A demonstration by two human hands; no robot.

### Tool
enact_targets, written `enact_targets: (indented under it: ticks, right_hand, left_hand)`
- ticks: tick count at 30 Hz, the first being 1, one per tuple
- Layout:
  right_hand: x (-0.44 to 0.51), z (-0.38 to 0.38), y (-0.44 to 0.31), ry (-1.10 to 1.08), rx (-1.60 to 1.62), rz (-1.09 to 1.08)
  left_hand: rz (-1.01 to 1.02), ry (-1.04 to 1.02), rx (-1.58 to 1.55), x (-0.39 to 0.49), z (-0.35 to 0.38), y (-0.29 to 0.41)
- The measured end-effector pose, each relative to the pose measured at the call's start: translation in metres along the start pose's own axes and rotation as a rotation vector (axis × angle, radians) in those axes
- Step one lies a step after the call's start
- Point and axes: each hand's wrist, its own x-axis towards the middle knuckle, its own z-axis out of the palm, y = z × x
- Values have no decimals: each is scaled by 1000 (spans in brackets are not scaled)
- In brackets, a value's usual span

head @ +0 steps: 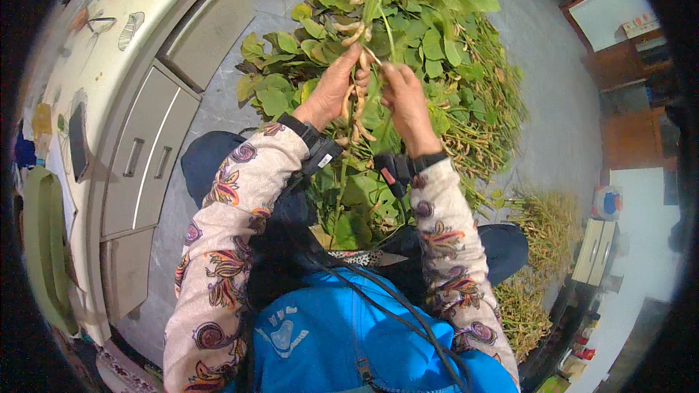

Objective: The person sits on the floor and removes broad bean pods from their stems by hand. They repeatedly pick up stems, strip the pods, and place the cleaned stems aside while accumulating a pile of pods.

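My left hand point(329, 87) grips the stem of a bean plant point(373, 3) held upright before me, with its fingers around the stem. Plump tan pods point(359, 106) hang from that stem above and below the fingers. Close on the right, my right hand point(405, 99) has curled fingers pinching a thin part of the same plant; whether it is a stalk or a pod tip is hard to tell. Beneath both hands lies a broad heap of leafy bean plants point(284, 90), some leaves yellowing. Both wrists wear black straps.
Along the left runs a white-topped counter point(117, 57) with grey drawers point(144, 155) and a dark phone-like slab point(78, 142). Stripped-looking stalks point(494, 98) edge the heap's right side. A further pile of dry stalks point(524, 305) lies on the grey tiled floor point(538, 120) at right.
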Motion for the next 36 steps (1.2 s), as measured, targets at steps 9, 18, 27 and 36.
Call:
enact_targets:
  ticks: [9,18,27,36]
  right_hand:
    - [-109,-46,33,-27,282,236]
    - [-139,-122,2,354,227,238]
    - [13,-29,-78,-172,246,-148]
    - [29,10,-57,-128,193,20]
  left_hand:
    - [43,60,-146,3,-11,2]
    - [85,20,-38,7,-13,28]
    - [-119,-150,143,-19,24,-4]
    - [386,94,1028,-25,8,50]
